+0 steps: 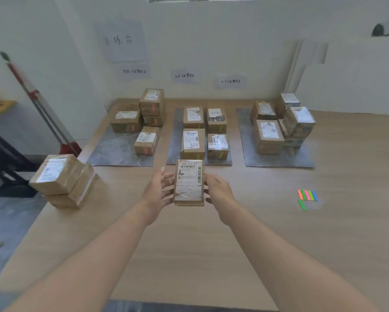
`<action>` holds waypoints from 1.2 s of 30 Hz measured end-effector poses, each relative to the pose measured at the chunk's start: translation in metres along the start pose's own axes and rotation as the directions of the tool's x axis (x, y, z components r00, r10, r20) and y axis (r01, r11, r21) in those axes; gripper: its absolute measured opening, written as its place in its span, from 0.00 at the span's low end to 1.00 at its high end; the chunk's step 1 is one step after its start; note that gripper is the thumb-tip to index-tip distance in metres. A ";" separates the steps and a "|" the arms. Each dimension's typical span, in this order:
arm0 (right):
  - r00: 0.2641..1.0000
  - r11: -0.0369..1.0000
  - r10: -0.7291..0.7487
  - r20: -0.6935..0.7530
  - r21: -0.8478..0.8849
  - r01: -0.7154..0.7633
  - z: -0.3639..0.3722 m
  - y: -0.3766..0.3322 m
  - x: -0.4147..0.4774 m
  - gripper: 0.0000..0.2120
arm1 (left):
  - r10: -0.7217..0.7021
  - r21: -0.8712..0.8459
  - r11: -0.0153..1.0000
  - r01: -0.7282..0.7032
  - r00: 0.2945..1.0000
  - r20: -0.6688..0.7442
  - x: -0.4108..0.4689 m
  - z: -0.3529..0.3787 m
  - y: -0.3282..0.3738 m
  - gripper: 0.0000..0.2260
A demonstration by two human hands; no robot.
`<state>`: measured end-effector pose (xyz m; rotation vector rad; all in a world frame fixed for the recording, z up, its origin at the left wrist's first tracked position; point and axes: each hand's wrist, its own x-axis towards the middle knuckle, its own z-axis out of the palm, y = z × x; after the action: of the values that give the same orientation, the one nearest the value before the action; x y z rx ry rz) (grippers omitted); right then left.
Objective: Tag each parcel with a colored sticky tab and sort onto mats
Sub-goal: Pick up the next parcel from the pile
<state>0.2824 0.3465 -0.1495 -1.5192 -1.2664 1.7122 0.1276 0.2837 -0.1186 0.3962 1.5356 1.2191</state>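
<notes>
Parcel point(189, 183) aloft just before middle mat point(173, 140), no tab showing | left hand point(159, 190) spread along its side, right hand point(218, 188) curled round the other edge | sticky tabs point(307, 195) lie right of mat | stack point(63, 176) left of mat looks unsorted: plenty done, several left

This is a makeshift parcel-sorting station in a plain white-walled room. A long wooden table point(279, 233) stands against the wall, and a large handwritten paper sign point(121, 40) with three smaller paper labels point(184, 75) is taped above three grey mats point(112, 152). Labelled cardboard parcels point(193, 140) are grouped on the mats, more parcels are stacked at the table's left edge point(60, 176), and a strip of coloured sticky tabs point(307, 195) lies on the tabletop.
</notes>
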 end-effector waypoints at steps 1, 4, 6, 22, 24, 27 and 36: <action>1.000 1.000 0.017 0.010 -0.005 -0.016 -0.004 0.007 0.004 0.19 | -0.020 -0.008 1.000 0.019 1.000 -0.013 0.003 0.004 -0.007 0.21; 0.997 0.997 0.072 0.015 -0.023 -0.072 -0.011 0.029 0.014 0.23 | -0.053 0.010 0.999 0.054 0.998 -0.027 0.012 0.011 -0.025 0.21; 0.994 0.994 0.109 0.002 -0.017 -0.109 -0.013 0.042 0.018 0.19 | -0.081 0.026 0.996 0.082 0.996 -0.037 0.022 0.013 -0.036 0.22; 0.947 0.951 0.306 -0.093 0.078 -0.299 0.008 0.120 0.037 0.14 | -0.324 0.089 0.944 0.318 0.944 0.061 0.082 -0.004 -0.110 0.22; 0.938 0.942 0.333 -0.093 0.085 -0.325 0.009 0.121 0.037 0.15 | -0.336 0.118 0.938 0.326 0.939 0.077 0.088 -0.007 -0.112 0.22; 0.921 0.924 0.377 -0.100 0.113 -0.366 0.007 0.123 0.037 0.15 | -0.363 0.137 0.927 0.348 0.926 0.104 0.097 -0.011 -0.115 0.21; 0.886 0.903 0.429 -0.173 0.084 -0.421 0.006 0.122 0.037 0.20 | -0.377 0.243 0.907 0.343 0.920 0.109 0.104 -0.016 -0.111 0.22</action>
<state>0.2923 0.3237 -0.2748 -1.9909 -0.8320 1.7840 0.1137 0.3096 -0.2689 0.3224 1.5318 0.7158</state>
